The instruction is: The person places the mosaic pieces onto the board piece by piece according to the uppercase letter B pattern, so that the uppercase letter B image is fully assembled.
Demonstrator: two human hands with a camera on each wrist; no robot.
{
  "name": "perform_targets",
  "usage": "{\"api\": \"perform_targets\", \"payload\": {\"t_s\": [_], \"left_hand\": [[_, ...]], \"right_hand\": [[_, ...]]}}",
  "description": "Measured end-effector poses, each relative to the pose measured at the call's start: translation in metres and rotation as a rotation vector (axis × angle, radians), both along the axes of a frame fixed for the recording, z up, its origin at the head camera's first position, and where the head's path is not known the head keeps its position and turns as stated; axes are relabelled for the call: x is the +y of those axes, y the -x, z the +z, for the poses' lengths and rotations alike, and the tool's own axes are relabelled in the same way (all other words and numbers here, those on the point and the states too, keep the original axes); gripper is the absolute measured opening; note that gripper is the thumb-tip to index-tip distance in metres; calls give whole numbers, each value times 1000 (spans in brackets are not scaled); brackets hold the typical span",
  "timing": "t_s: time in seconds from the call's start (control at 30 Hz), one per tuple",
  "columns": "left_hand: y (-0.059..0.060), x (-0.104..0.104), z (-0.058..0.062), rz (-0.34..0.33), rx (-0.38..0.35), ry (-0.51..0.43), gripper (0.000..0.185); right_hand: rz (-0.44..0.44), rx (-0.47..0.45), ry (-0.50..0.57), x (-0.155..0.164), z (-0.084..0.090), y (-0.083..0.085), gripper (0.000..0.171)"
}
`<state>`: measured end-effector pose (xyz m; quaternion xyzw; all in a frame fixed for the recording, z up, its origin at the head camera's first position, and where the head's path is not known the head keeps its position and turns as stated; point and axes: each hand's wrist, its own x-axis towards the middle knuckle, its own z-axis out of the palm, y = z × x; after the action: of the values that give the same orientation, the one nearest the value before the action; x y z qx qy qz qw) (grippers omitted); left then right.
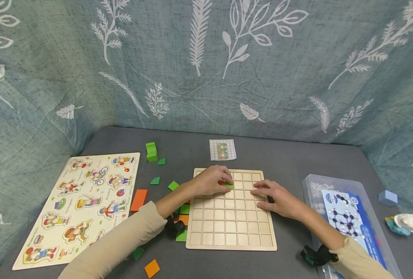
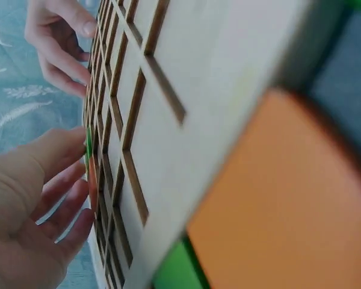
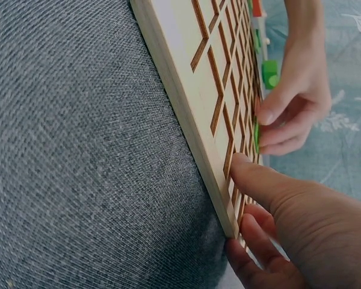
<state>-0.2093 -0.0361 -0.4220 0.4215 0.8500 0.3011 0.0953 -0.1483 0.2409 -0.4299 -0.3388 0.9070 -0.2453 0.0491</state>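
Note:
A square wooden grid board lies flat on the table. Over its upper left part, my left hand pinches a green tile between thumb and fingers, right at the board surface. An orange tile sits beside the green one, partly hidden by the fingers. My right hand rests on the board's right edge, its fingers spread and lightly bent. In the right wrist view, that thumb touches the board top and holds no tile.
Green and orange tiles, such as a green square and an orange square, lie left of the board. A pattern card lies behind it. Further left is a picture puzzle; a plastic box and blue block are right.

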Motion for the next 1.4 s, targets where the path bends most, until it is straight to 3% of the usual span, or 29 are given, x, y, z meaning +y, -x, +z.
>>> {"api": "perform_targets", "payload": {"t_s": [0.13,0.27,0.4,0.5,0.8,0.97,1.4], "left_hand": [[-4,-25,10,71,-21,-1,21],[2,-77,19,188,-12,3,23],[9,-123,20,339,36,77,25],[11,-141,16,416,65,161,28],[10,-142,15,539,197,307,34],[11,-139,17,559,189,376,36],[14,-130,18,617,115,381,33]], "right_hand": [[-4,-4,-12,0,1,0,37],[-6,-2,-18,1,0,-1,37],[-9,-2,-19,1,0,-1,37],[-6,-7,-22,1,1,-1,37],[-5,-12,-15,1,2,0,38],[-7,-15,-12,1,1,-1,37],[-14,-13,-7,1,1,-1,37]]}}
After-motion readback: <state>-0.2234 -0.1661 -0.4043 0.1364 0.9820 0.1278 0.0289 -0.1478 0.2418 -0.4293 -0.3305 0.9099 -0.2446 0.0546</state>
